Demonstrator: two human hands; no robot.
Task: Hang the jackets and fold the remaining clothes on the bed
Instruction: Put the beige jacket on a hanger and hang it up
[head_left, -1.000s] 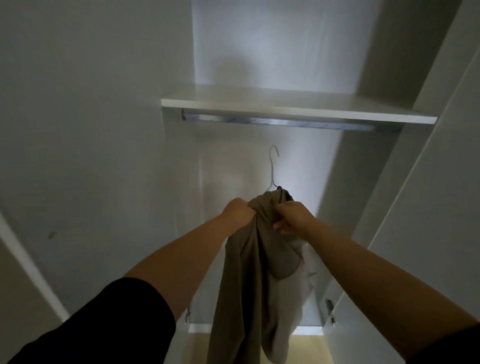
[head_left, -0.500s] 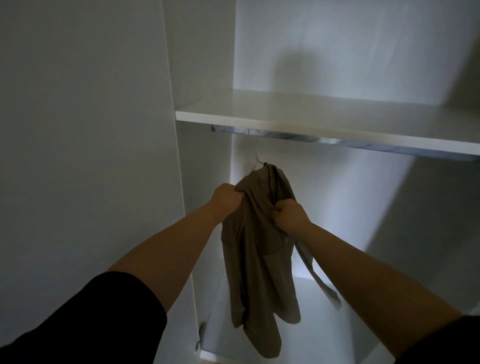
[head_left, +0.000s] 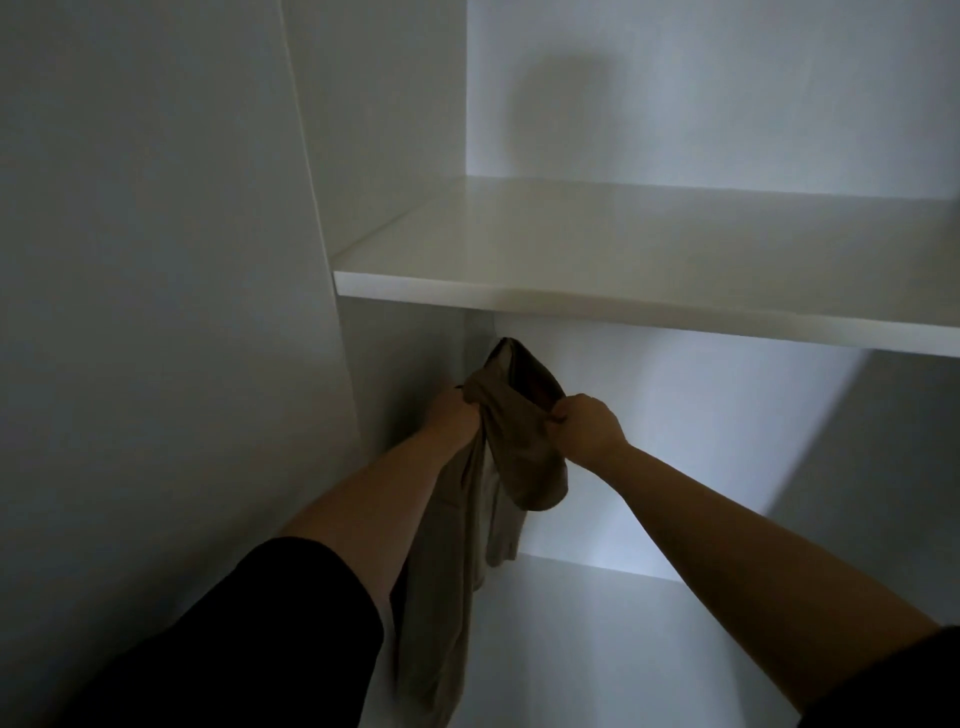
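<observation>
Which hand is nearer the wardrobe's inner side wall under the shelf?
Left. The left hand grips the jacket close beside the side wall; the right hand grips the jacket's other side, farther out from that wall.

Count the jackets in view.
1: a tan jacket, gripped by the left hand and right hand, just below the white shelf. Others may lie out of view.

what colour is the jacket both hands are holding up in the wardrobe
Plain tan-brown fabric jacket, no pattern visible; seen in the head view.
</observation>
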